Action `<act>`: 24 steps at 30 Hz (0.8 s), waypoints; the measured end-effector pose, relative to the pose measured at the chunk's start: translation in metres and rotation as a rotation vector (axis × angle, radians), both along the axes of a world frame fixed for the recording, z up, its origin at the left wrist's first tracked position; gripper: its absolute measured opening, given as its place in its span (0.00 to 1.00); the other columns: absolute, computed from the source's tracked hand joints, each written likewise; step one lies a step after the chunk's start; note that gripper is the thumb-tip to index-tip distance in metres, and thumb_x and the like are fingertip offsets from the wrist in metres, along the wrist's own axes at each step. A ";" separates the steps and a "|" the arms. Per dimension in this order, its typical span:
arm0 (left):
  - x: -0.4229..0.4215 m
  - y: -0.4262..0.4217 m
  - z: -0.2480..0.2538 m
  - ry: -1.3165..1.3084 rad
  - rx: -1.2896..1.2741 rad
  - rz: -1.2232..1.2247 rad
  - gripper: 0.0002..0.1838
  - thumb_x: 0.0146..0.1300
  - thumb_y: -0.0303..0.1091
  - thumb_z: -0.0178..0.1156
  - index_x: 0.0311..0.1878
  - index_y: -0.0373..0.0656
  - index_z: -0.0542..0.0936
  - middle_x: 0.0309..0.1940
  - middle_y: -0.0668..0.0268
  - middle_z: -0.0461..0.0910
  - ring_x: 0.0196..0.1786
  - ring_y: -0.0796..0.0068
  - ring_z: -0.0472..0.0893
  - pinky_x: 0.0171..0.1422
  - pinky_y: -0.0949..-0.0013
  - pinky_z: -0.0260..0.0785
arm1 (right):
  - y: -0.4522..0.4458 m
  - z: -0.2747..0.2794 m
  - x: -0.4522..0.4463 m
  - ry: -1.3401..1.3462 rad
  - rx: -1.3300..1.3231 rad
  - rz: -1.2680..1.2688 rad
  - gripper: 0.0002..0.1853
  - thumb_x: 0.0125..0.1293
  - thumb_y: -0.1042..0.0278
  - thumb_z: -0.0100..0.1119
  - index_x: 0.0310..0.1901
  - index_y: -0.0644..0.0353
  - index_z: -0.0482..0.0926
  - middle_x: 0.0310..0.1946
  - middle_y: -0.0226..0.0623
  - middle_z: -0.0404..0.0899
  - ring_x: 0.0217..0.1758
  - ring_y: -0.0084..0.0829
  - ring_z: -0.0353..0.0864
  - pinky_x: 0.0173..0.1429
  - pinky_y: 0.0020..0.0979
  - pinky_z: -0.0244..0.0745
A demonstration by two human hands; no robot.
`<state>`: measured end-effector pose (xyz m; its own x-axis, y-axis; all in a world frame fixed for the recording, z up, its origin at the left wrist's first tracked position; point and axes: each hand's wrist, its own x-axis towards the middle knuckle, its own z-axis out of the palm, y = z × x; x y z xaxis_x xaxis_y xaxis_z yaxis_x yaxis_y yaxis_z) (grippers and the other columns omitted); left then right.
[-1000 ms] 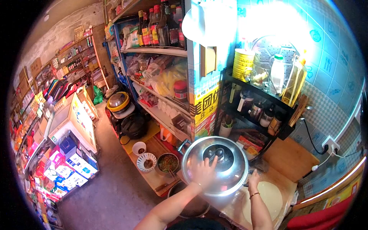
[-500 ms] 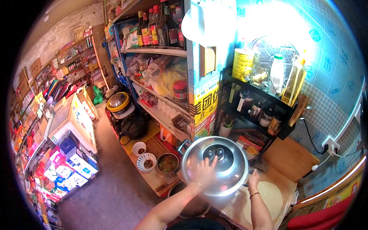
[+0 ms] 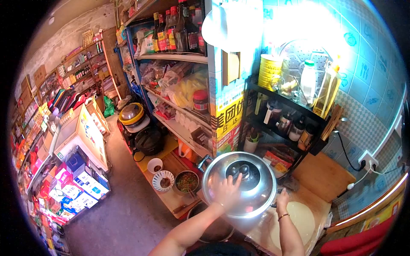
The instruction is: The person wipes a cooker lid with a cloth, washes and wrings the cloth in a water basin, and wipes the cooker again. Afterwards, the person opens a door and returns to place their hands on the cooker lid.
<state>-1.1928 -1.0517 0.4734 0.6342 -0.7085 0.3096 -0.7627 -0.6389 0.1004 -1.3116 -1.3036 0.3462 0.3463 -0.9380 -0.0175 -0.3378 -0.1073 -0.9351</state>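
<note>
A shiny metal lid with a dark centre and black knob covers a pan. My left hand rests on the lid, fingers stretched out and apart, their tips near the knob. On the right side, my right hand is closed at the pan's dark handle, mostly hidden by the fingers. Beneath my right forearm lies a round, pale sheet of dough on a board. A dark round pan sits below my left forearm, partly hidden.
On the left counter stand a bowl of chopped filling, a striped bowl, a small white bowl and a knife. Behind the lid is a black rack with bottles. A shelf holds sauce bottles. A power socket is at right.
</note>
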 end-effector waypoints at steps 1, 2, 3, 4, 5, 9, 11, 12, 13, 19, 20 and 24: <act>0.000 0.000 0.000 0.000 0.000 0.000 0.38 0.53 0.46 0.61 0.67 0.48 0.60 0.48 0.52 0.69 0.46 0.57 0.71 0.45 0.58 0.65 | -0.005 -0.010 0.001 0.000 0.000 0.000 0.27 0.71 0.53 0.38 0.26 0.72 0.73 0.18 0.45 0.73 0.22 0.37 0.72 0.30 0.40 0.66; 0.000 0.000 0.000 -0.003 -0.002 0.000 0.38 0.53 0.46 0.61 0.67 0.48 0.60 0.48 0.51 0.69 0.46 0.57 0.71 0.45 0.58 0.65 | -0.012 -0.025 0.003 -0.001 -0.020 -0.014 0.27 0.71 0.54 0.38 0.27 0.73 0.74 0.19 0.47 0.74 0.23 0.40 0.73 0.32 0.41 0.66; 0.000 0.000 0.000 -0.006 -0.004 0.000 0.38 0.53 0.45 0.61 0.67 0.48 0.60 0.48 0.51 0.69 0.46 0.57 0.71 0.45 0.58 0.65 | -0.016 -0.031 0.003 -0.003 -0.040 -0.029 0.27 0.71 0.54 0.38 0.28 0.73 0.74 0.21 0.50 0.75 0.25 0.42 0.74 0.34 0.42 0.66; 0.000 0.000 0.000 -0.007 -0.004 0.001 0.38 0.53 0.45 0.61 0.67 0.48 0.60 0.48 0.51 0.69 0.46 0.57 0.71 0.45 0.58 0.65 | -0.021 -0.036 0.003 -0.003 -0.041 -0.029 0.27 0.71 0.54 0.38 0.28 0.73 0.74 0.21 0.50 0.75 0.25 0.42 0.74 0.34 0.42 0.66; 0.000 0.000 0.001 -0.007 -0.010 -0.003 0.38 0.53 0.45 0.61 0.67 0.48 0.60 0.47 0.51 0.69 0.46 0.57 0.72 0.45 0.58 0.65 | -0.023 -0.036 0.003 0.037 0.006 -0.015 0.27 0.71 0.54 0.38 0.29 0.73 0.74 0.23 0.51 0.76 0.27 0.44 0.74 0.36 0.42 0.66; -0.001 0.000 0.004 -0.004 -0.021 -0.002 0.38 0.52 0.45 0.60 0.67 0.48 0.60 0.47 0.52 0.69 0.45 0.57 0.72 0.45 0.58 0.65 | -0.020 -0.031 0.002 0.050 0.062 0.007 0.26 0.70 0.54 0.38 0.31 0.74 0.74 0.25 0.53 0.77 0.29 0.45 0.76 0.38 0.42 0.67; -0.002 0.000 0.005 -0.001 -0.017 0.000 0.38 0.52 0.45 0.60 0.67 0.48 0.60 0.47 0.52 0.69 0.45 0.57 0.72 0.44 0.58 0.65 | -0.023 -0.037 0.002 0.055 0.059 0.014 0.26 0.70 0.54 0.38 0.32 0.73 0.74 0.25 0.52 0.77 0.28 0.43 0.76 0.37 0.42 0.68; -0.002 0.000 0.006 0.001 -0.013 0.003 0.38 0.52 0.45 0.60 0.67 0.48 0.60 0.47 0.52 0.69 0.44 0.58 0.72 0.44 0.58 0.65 | -0.025 -0.039 0.002 0.059 0.055 0.021 0.26 0.71 0.54 0.38 0.32 0.73 0.75 0.24 0.51 0.77 0.27 0.42 0.76 0.36 0.41 0.68; -0.002 0.000 0.005 0.001 -0.013 0.003 0.38 0.52 0.45 0.60 0.67 0.48 0.60 0.47 0.52 0.69 0.44 0.58 0.72 0.44 0.58 0.65 | -0.026 -0.042 0.002 0.059 0.055 0.021 0.26 0.71 0.54 0.38 0.32 0.73 0.75 0.24 0.51 0.77 0.27 0.42 0.76 0.36 0.41 0.68; -0.001 0.000 0.000 -0.047 -0.039 -0.004 0.38 0.52 0.45 0.60 0.67 0.48 0.60 0.46 0.53 0.69 0.43 0.59 0.72 0.43 0.59 0.65 | -0.008 -0.009 0.000 0.033 0.120 0.010 0.26 0.71 0.54 0.37 0.29 0.72 0.74 0.20 0.44 0.75 0.21 0.35 0.73 0.29 0.38 0.67; -0.001 0.001 0.001 -0.042 -0.040 -0.009 0.38 0.52 0.45 0.60 0.67 0.48 0.60 0.46 0.53 0.69 0.43 0.59 0.72 0.43 0.59 0.65 | -0.010 -0.014 0.001 0.019 0.100 0.007 0.26 0.71 0.54 0.38 0.28 0.72 0.73 0.19 0.44 0.75 0.20 0.35 0.73 0.28 0.38 0.67; -0.001 0.001 0.001 -0.039 -0.037 -0.009 0.38 0.52 0.45 0.60 0.67 0.48 0.61 0.45 0.53 0.70 0.43 0.59 0.72 0.43 0.58 0.65 | -0.019 -0.030 0.002 0.005 0.080 0.016 0.26 0.71 0.54 0.38 0.28 0.71 0.73 0.18 0.43 0.74 0.20 0.34 0.73 0.27 0.38 0.66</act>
<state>-1.1936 -1.0510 0.4749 0.6147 -0.7017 0.3602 -0.7722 -0.6284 0.0939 -1.3099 -1.3222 0.3158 0.3614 -0.9276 -0.0942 -0.3412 -0.0376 -0.9392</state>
